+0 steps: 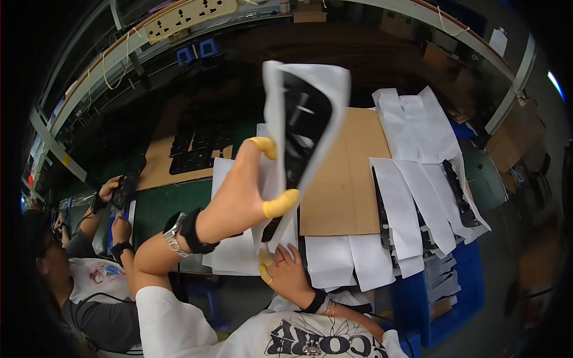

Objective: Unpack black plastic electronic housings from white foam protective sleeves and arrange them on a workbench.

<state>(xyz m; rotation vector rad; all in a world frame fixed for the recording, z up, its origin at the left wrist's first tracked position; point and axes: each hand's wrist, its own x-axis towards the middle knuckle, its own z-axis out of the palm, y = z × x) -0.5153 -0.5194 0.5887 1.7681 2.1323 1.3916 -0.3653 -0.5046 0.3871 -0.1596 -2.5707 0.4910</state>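
A glossy black plastic panel (303, 119), wide at the top and narrowing downward, is raised upright over the bench. White wrapping sheet (337, 83) lies behind it and shows around its edges. My left hand (245, 185) is closed on the panel and sheet from the left side, with yellow finger cots on the thumb and a finger. Below it, my right hand (289, 274) is by the panel's narrow lower end, fingers spread, also with yellow cots. Whether those fingertips touch the sheet is hard to tell.
Brown cardboard (343, 179) covers the bench, with white sheets (412, 125) and sheet-covered black parts (459, 197) at right. A blue crate (465, 292) stands below them. Further left, black parts (200, 149) lie on cardboard, near a co-worker's hand (108, 190) holding a dark piece.
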